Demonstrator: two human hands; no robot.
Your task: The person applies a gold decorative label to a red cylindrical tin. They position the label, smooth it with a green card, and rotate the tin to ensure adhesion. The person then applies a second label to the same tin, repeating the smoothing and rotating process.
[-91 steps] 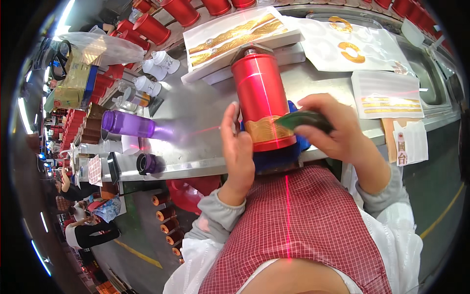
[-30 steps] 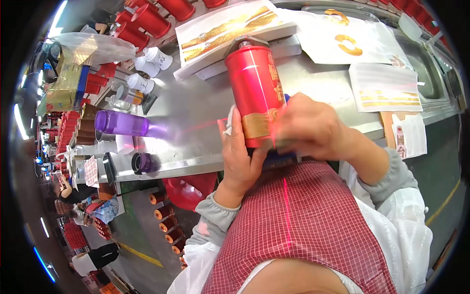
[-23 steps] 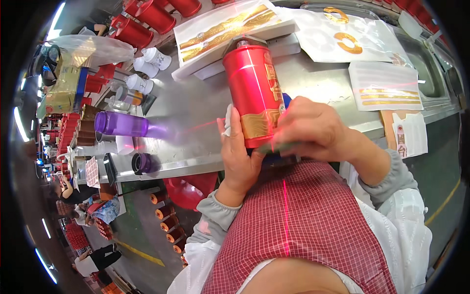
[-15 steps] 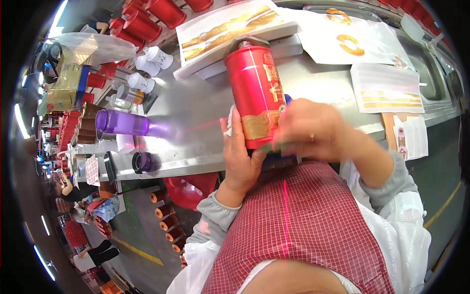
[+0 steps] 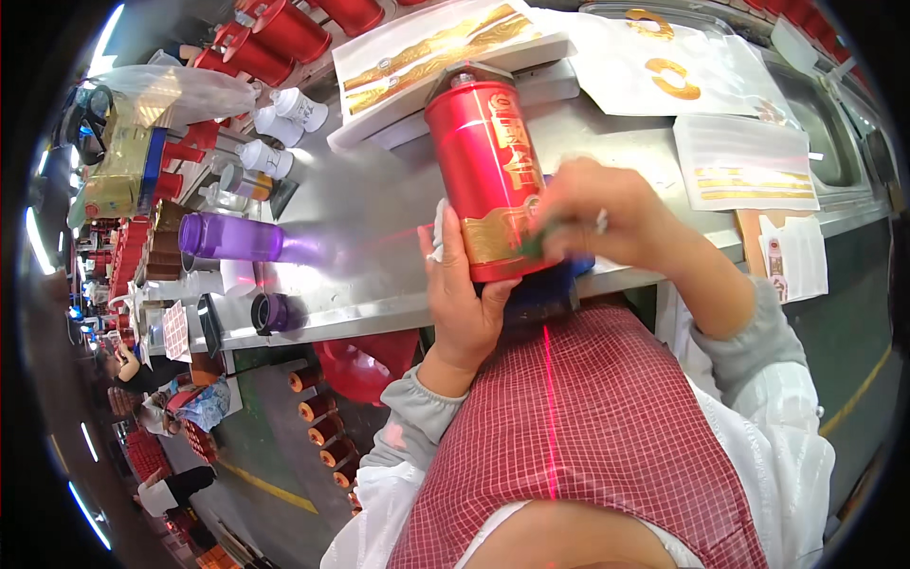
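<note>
A red cylindrical bottle (image 5: 464, 152) with gold decoration lies tilted over a dark blue support (image 5: 559, 284). Round its lower end runs a gold band label (image 5: 488, 243). My left hand (image 5: 463, 318) grips that end from the left, thumb and fingers against the side, and a crumpled white cloth (image 5: 439, 232) shows at its fingers. Blurred by motion, my right hand (image 5: 611, 211) is closed on a small green piece (image 5: 533, 244), which meets the right edge of the gold band. Its exact kind is unclear.
Behind the bottle is a stack of gold label sheets (image 5: 436, 59). More gold labels on white backing (image 5: 749, 171) lie right. A purple bottle (image 5: 232, 237), a dark round cap (image 5: 273, 313) and white cups (image 5: 265, 158) stand left. Red bottles (image 5: 284, 28) line the back.
My right hand has risen slightly, and the green piece now shows clearly against the band. The bottle has shifted a little up and left, turning its gold lettering.
</note>
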